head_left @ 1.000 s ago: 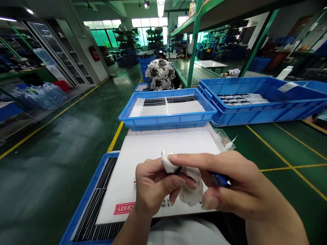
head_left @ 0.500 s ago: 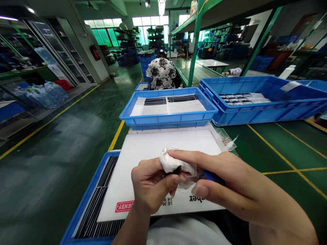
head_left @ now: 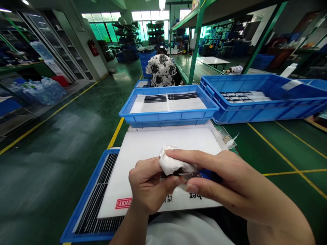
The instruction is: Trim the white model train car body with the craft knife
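My left hand (head_left: 146,187) is closed, its thumb and fingers pinching a small black piece (head_left: 180,170) that is mostly hidden. My right hand (head_left: 230,180) grips a blue-handled knife (head_left: 211,175), with its metal blade pointing left at the black piece and the left thumb. A crumpled white cloth (head_left: 170,165) sits over the black piece, touched by the fingers of both hands. Both hands are held above a white board (head_left: 143,144) with red and black print. Whether the blade touches the black piece I cannot tell.
Ahead stands a blue tray (head_left: 168,117) with rows of black strips on white. Another blue tray (head_left: 88,190) of black strips lies partly under the board. At right are a large blue bin (head_left: 255,114) and a small clear box (head_left: 224,134). A person (head_left: 162,69) sits farther ahead.
The right thumb has shifted left, closer to the left thumb, and more of the blade shows. The cloth stays in the hands. The view has tilted slightly.
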Demonstrator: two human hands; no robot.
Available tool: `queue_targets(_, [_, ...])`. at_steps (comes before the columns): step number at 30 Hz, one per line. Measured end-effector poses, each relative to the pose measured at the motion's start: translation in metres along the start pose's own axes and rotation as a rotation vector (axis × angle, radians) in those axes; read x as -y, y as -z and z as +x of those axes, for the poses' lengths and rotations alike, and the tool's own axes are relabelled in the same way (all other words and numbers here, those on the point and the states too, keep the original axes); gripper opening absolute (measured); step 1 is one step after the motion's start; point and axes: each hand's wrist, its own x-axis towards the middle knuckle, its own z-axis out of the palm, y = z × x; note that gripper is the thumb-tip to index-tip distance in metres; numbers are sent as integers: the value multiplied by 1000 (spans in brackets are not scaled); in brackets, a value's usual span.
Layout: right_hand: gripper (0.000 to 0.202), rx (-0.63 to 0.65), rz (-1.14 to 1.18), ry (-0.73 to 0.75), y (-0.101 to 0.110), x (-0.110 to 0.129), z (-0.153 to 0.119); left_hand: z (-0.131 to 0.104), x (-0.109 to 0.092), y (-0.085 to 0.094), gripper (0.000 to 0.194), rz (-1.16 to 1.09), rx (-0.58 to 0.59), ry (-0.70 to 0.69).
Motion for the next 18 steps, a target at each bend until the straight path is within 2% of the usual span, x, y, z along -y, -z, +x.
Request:
queue_targets(11, [40, -8, 36, 4, -5, -1, 6, 0, 1, 4, 21, 25, -16, -33])
queue_targets(18, [35, -5, 47, 21, -6, -4, 9, -2, 4, 6, 33, 21, -13, -15])
